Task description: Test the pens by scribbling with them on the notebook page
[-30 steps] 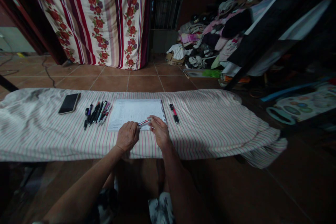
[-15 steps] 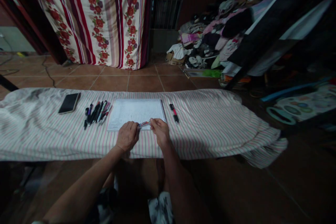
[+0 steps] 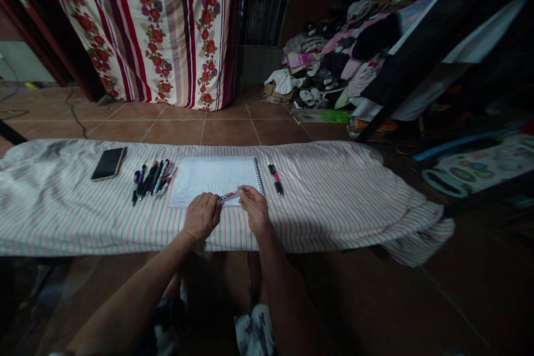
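Between my two hands a patterned pen (image 3: 228, 196) lies nearly level over the near edge of a spiral notebook (image 3: 212, 175). My left hand (image 3: 202, 215) is closed on the pen's left end, knuckles up. With thumb and fingertips my right hand (image 3: 253, 207) pinches its right end. The notebook is open at a page with faint writing, its wire binding on the right. To the right of it lies a red and black pen (image 3: 276, 180). Several pens (image 3: 154, 181) lie in a bunch on the left side.
A striped cloth (image 3: 334, 194) covers the table. A dark phone (image 3: 109, 163) rests at the left. Beyond the table are a tiled floor (image 3: 225, 132), a floral curtain (image 3: 175, 39) and a heap of clothes (image 3: 334, 61).
My right fingers have shifted up very slightly at the pen's right end. Both hands keep hold of the pen; the other things lie as before.
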`<control>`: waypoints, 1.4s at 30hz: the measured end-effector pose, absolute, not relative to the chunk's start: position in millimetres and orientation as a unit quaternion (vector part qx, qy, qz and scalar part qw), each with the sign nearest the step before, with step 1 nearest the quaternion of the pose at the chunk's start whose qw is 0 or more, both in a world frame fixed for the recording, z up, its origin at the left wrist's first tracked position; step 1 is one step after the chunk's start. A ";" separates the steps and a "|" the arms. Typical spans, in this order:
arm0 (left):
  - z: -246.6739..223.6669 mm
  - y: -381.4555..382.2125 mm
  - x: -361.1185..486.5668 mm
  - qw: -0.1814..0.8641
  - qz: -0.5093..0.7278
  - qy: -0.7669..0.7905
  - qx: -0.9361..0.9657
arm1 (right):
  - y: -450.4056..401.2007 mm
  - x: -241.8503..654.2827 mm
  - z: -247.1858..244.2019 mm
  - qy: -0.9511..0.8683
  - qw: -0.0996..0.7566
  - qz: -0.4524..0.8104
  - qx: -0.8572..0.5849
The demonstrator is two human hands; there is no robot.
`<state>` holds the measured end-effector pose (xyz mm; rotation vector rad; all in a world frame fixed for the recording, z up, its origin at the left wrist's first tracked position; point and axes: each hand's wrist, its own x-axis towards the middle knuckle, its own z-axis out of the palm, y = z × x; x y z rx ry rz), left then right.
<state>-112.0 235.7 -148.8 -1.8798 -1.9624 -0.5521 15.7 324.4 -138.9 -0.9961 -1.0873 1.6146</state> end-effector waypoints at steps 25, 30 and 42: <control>-148.3 235.5 -112.7 0.182 -0.194 -0.693 -0.669 | 322.5 17.8 -135.8 -0.428 0.432 0.694 -0.386; -147.9 234.5 -111.2 0.189 -0.190 -0.696 -0.666 | 321.3 18.2 -134.9 -0.394 0.439 0.705 -0.392; -148.1 235.3 -111.4 0.185 -0.173 -0.695 -0.672 | 325.5 17.0 -143.2 -0.463 0.436 0.634 -0.440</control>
